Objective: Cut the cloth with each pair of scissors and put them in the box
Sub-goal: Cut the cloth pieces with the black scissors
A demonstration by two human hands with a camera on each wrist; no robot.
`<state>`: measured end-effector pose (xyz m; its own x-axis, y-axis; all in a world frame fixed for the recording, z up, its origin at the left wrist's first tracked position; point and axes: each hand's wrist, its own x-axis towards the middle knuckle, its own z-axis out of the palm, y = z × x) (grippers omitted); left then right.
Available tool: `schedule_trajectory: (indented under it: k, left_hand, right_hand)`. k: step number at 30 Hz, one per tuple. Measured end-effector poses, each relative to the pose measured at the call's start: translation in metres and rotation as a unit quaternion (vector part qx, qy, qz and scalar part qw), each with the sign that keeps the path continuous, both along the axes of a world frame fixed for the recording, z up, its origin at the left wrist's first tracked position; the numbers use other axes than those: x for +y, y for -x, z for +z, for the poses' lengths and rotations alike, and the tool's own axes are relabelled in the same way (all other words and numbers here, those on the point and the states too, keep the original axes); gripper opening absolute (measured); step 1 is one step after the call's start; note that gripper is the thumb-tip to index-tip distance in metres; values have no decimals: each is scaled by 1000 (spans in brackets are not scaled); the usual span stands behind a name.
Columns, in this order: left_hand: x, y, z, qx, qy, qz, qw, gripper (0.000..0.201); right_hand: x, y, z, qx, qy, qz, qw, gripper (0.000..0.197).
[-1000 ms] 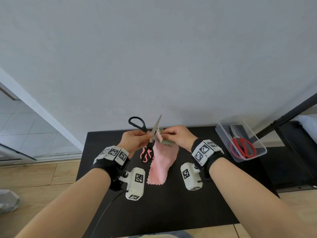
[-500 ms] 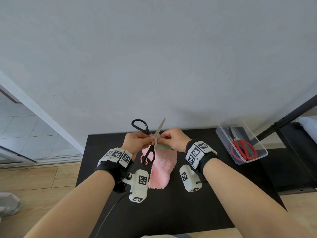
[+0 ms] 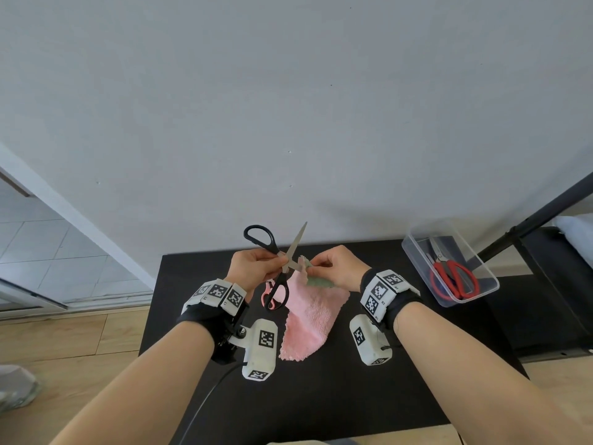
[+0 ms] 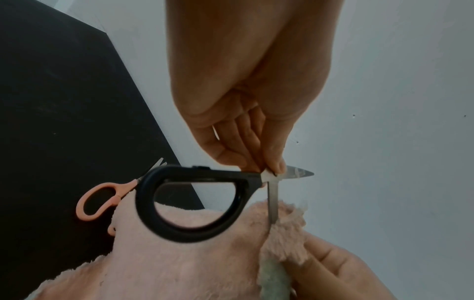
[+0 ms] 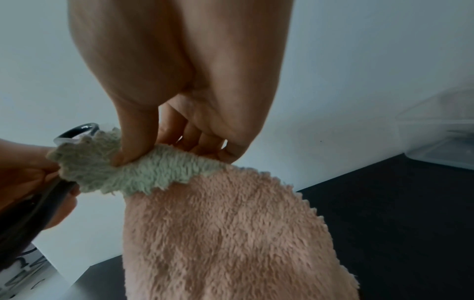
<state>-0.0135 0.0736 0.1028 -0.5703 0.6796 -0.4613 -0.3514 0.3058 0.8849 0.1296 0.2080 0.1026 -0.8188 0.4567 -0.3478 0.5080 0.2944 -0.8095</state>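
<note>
My left hand (image 3: 272, 263) pinches the black-handled scissors (image 3: 296, 242) near their pivot, held above the black table with the blades apart. One blade (image 4: 272, 203) points down into the top edge of the pink cloth (image 3: 311, 316). My right hand (image 3: 316, 263) pinches that raised edge, where its pale green underside (image 5: 143, 172) is folded over. The rest of the cloth hangs down onto the table. Pink-handled scissors (image 3: 266, 289) lie on the table, partly under the cloth. Red-handled scissors (image 3: 452, 277) lie in the clear plastic box (image 3: 423, 277) at the right.
The black table (image 3: 353, 396) stands against a grey wall. A black stand pole (image 3: 529, 223) rises just right of the box. Wooden floor lies to the left and front of the table.
My hands stay together at the cloth's top edge. The right hand has drawn slightly away from the left, so the cloth's edge shows between the open blades.
</note>
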Motion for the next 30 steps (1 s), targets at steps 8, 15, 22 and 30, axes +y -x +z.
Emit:
schedule_trajectory:
  k: [8,15,22,30]
  left_hand:
    - [-11,41,14,-7,-2,113,994,5]
    - [-3,24,11,-107,-31,112,987,18]
    - [3,6,12,-139,-42,119,982,6]
    - [1,-3,9,-137,-35,111,984,19]
  right_hand:
    - [12,-30,-17,11,29,-132,991,20]
    - [-17,1,-17,137,246,-280,918,13]
    - [-36,21,-10,214,369,-315,848,16]
    - [-47,27,-8,234,409,-291,832,25]
